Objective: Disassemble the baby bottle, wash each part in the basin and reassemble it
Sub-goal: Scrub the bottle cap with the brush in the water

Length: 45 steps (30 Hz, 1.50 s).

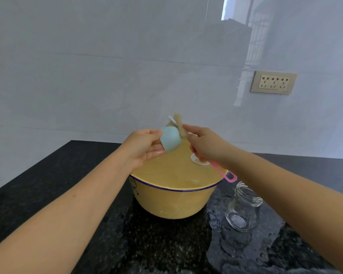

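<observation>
Over the yellow basin (176,202), my left hand (145,146) holds a light blue bottle cap (170,140) between thumb and fingers. My right hand (204,144) grips a bottle brush with a pink handle (225,174); its beige sponge head (179,125) sticks up just beside the cap. The basin is full of water, and a pale round part (199,160) lies in it below my right hand. The clear glass bottle body (244,209) stands upright on the wet counter to the right of the basin, without its top.
The black speckled counter (48,175) is wet around the bottle and in front of the basin. A white tiled wall rises behind, with a beige socket panel (273,82) at the right.
</observation>
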Tool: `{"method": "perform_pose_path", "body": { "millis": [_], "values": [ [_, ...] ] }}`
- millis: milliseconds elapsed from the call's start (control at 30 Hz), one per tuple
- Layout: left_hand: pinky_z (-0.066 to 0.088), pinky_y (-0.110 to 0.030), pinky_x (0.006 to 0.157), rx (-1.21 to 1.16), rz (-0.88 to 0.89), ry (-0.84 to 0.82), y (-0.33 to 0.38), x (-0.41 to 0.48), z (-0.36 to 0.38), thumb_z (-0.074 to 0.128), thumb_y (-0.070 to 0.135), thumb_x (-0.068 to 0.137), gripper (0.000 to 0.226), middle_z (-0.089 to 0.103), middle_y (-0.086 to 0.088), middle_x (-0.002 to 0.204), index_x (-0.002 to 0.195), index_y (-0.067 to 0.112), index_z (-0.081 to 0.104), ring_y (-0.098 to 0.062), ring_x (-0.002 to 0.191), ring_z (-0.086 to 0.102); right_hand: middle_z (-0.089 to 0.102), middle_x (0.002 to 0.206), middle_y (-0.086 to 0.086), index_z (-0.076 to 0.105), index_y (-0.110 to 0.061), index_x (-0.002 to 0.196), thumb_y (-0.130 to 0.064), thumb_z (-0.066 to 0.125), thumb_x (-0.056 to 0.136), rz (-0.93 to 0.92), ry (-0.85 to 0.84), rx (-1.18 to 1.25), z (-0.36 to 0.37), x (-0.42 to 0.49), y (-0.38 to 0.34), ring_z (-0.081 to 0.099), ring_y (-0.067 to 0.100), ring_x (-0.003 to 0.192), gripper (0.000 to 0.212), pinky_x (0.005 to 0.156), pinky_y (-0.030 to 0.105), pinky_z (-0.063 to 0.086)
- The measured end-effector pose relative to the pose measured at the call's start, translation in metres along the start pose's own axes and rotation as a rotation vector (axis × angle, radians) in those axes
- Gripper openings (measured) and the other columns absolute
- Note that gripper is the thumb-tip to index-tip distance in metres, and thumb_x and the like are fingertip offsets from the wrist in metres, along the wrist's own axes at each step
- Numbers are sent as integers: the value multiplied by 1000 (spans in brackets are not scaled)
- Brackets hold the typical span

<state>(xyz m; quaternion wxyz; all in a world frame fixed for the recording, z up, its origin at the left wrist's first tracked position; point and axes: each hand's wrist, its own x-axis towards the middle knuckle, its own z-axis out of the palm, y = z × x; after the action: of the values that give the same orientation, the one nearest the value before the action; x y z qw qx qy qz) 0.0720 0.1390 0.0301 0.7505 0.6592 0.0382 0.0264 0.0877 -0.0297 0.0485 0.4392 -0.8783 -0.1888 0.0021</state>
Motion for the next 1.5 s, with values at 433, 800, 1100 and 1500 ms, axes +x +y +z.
{"method": "perform_pose_path", "body": {
  "millis": [433, 800, 1100, 1500],
  "values": [
    [48, -34, 83, -445, -125, 164, 4, -8, 29, 38, -1, 96, 31, 62, -13, 104, 125, -1, 50, -25, 113, 58, 43, 80, 4, 7, -38, 149, -8, 31, 94, -369, 27, -803, 17, -17, 7, 52, 27, 69, 68, 63, 39, 47],
    [50, -25, 78, 13, 82, 80, 4, -9, 8, 41, 23, 100, 18, 55, 2, 99, 88, 20, 54, -13, 83, 59, 53, 69, 7, 51, -25, 133, -11, 31, 96, 50, -91, -201, -8, -2, -5, 46, 18, 50, 44, 44, 21, 37],
    [50, -41, 74, -270, -85, 87, 8, -11, 13, 40, 8, 99, 24, 58, -12, 93, 122, 1, 45, -27, 91, 62, 61, 69, 2, 45, -21, 135, -14, 47, 92, 125, -244, -202, -8, -3, 4, 51, 8, 42, 43, 44, 19, 45],
    [57, -25, 49, -277, -182, 15, 5, -16, 12, 42, -1, 94, 14, 62, -13, 89, 99, 0, 56, -20, 76, 62, 57, 119, 4, 39, -29, 139, -34, 74, 77, -92, -63, -302, -14, -3, 2, 56, 16, 100, 71, 90, 27, 42]
  ]
}}
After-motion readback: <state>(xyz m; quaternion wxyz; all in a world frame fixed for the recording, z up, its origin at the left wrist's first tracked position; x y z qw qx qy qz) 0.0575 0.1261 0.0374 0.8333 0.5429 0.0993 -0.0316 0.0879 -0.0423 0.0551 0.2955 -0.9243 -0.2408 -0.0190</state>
